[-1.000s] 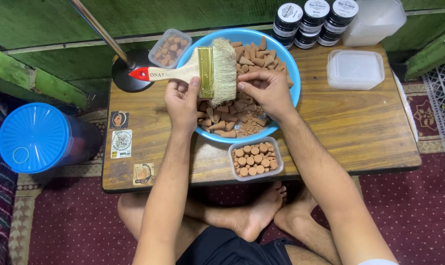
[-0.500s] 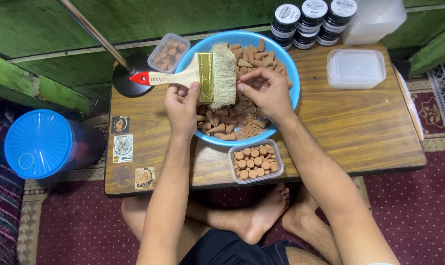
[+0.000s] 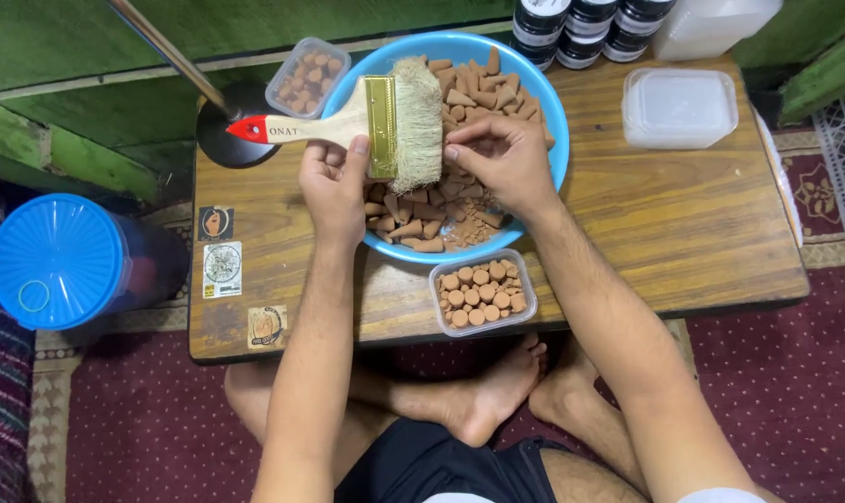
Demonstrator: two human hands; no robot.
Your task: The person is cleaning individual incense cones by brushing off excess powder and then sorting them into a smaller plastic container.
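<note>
The left hand (image 3: 337, 182) is closed around the wooden handle of a wide paint brush (image 3: 385, 126) and holds it flat over the left part of the blue bowl (image 3: 544, 93), which stands at the far middle of the desk (image 3: 683, 224). The right hand (image 3: 502, 158) is half curled over the brown cone pieces (image 3: 478, 93) in the bowl, and its fingertips pinch something small against the bristles, but I cannot tell what. A small clear box of round brown pieces (image 3: 481, 292) stands just near the bowl.

A round blue plastic lid (image 3: 57, 260) lies left of the wooden desk (image 3: 683, 224); black jars (image 3: 586, 28) and a clear lidded plastic tub (image 3: 679, 107) stand at its far right.
</note>
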